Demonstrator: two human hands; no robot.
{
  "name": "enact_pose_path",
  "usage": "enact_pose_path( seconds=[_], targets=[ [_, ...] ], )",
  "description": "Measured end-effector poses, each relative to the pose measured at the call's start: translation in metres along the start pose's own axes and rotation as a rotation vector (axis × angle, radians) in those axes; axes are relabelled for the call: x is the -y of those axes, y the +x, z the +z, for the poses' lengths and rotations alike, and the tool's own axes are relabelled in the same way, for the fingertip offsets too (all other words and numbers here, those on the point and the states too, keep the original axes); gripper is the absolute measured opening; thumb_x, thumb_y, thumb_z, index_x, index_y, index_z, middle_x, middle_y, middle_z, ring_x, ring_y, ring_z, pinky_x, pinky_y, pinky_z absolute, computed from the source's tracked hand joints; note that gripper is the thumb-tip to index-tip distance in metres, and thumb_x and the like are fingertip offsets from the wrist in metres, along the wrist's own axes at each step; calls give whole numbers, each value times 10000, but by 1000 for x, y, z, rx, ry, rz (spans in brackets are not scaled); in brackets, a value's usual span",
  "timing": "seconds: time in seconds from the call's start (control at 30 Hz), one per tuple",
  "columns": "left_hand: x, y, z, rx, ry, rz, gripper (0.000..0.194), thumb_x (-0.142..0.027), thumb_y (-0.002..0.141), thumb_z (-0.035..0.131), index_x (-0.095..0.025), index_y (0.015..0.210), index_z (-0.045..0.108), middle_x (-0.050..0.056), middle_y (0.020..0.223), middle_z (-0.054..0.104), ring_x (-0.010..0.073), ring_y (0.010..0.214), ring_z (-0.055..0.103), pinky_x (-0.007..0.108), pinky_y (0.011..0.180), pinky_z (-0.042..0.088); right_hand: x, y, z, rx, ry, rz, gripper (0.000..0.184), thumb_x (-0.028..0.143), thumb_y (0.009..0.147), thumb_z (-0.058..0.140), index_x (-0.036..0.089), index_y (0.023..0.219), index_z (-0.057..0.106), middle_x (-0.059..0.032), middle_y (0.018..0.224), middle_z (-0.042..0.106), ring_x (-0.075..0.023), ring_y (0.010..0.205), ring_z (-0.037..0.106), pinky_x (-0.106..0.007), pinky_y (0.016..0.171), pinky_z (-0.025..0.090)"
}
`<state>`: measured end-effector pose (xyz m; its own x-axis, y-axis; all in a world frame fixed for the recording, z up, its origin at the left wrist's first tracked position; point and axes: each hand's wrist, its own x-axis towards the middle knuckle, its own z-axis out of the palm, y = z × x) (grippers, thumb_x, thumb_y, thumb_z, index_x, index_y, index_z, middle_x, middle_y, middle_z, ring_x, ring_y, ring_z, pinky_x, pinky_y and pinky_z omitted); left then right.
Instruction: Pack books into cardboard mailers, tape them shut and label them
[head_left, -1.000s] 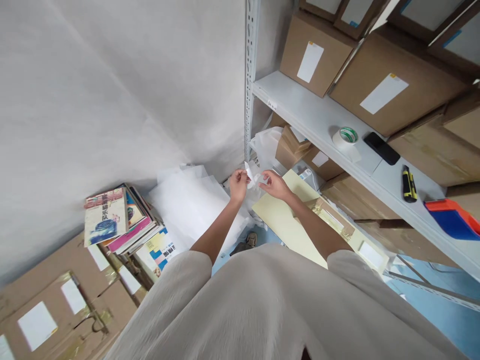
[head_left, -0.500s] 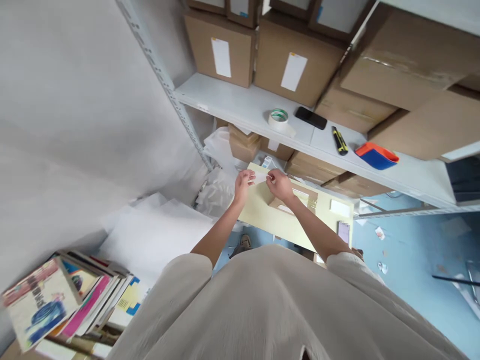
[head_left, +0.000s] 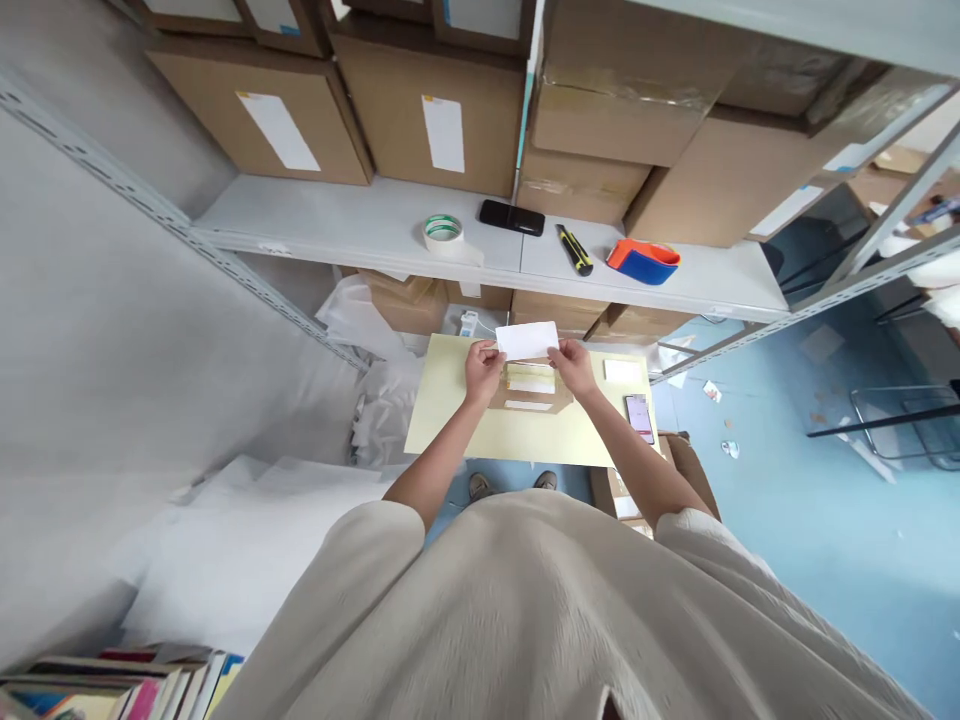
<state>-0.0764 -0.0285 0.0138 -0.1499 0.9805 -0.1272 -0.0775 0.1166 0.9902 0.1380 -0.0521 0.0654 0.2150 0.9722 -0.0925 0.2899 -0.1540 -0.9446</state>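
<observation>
A white rectangular paper slip (head_left: 527, 341) is stretched between my two hands, above the pale yellow table. My left hand (head_left: 484, 371) pinches its left end and my right hand (head_left: 574, 367) pinches its right end. Whether the slip is a sticky label I cannot tell. Under it on the table (head_left: 450, 420) sits a cardboard box (head_left: 556, 399) with clear tape and white patches on it. The slip and my fingers hide part of the box's far side.
A shelf (head_left: 360, 215) beyond the table carries a tape roll (head_left: 443, 232), a black phone (head_left: 511, 217), a yellow-black box cutter (head_left: 574, 250) and an orange-blue object (head_left: 643, 261). Another phone (head_left: 640, 418) and a white pad (head_left: 622, 371) lie on the table's right. Books (head_left: 150, 690) are stacked lower left.
My view has swung to the right. The slip, seen nearly edge-on before, now faces me flat between both hands, and my hands are over the box instead of left of it.
</observation>
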Motion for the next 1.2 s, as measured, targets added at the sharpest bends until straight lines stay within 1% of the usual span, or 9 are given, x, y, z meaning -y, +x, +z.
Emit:
enact_pose_path(
  seconds=[0.1,0.2,0.37,0.5,0.67,0.8,0.93,1.1,1.2],
  targets=[
    [8,-3,12,20,61,9,361,-331,864,858,-251,1135,633,5,879,758,204,854,759,354,887,600,-18,-5,-13,-50,-72,50,429,695,844,689,299,782,538,-9,766,660,-226,786,621,-364,785,538],
    [21,-7,15,29,177,27,305,-300,873,842,-262,1111,657,-7,854,755,209,837,753,355,888,584,-38,-9,-19,-82,-181,88,407,677,856,667,303,760,538,-20,763,672,-237,786,597,-366,780,516],
    [42,-10,12,34,413,65,270,-192,874,816,-293,1085,681,-17,833,764,248,854,768,388,930,568,-72,-12,-11,-24,-351,142,315,554,915,637,306,745,544,-53,787,715,-262,796,613,-358,747,464],
    [52,-9,12,42,547,71,289,-139,863,817,-302,1059,681,-12,813,764,285,912,781,429,1019,535,-88,-12,0,29,-525,162,218,419,954,637,289,785,596,-90,892,769,-278,843,652,-361,770,459],
    [59,-11,15,73,658,48,333,-80,859,808,-283,1091,682,39,853,798,332,1002,787,488,1117,469,-94,-12,4,68,-691,142,178,325,1007,624,261,852,684,-134,983,793,-308,924,703,-399,878,478],
    [62,-12,17,111,729,90,376,-73,880,781,-257,1193,684,77,894,817,356,1051,787,504,1131,454,-91,-12,6,84,-751,167,160,294,1021,640,242,901,731,-158,998,807,-327,957,730,-414,901,473],
    [56,-12,20,191,944,102,378,-118,958,713,-226,1319,682,109,963,837,360,1109,792,497,1125,473,-84,-11,9,123,-864,198,146,276,1035,635,230,965,754,-173,1099,825,-332,1058,745,-408,923,490],
    [44,-13,20,270,1247,126,380,-185,1041,619,-182,1415,683,195,1197,838,375,1253,754,515,1148,488,-83,-9,6,144,-971,183,222,373,1092,598,206,1147,734,-189,1238,797,-347,1162,717,-441,993,523],
    [42,-15,12,349,1275,251,390,-173,1065,518,-177,1398,722,223,1424,772,376,1411,682,531,1197,482,-90,-12,3,130,-992,25,281,300,1088,549,172,1275,715,-229,1324,765,-386,1236,682,-502,1051,526]
  ],
)
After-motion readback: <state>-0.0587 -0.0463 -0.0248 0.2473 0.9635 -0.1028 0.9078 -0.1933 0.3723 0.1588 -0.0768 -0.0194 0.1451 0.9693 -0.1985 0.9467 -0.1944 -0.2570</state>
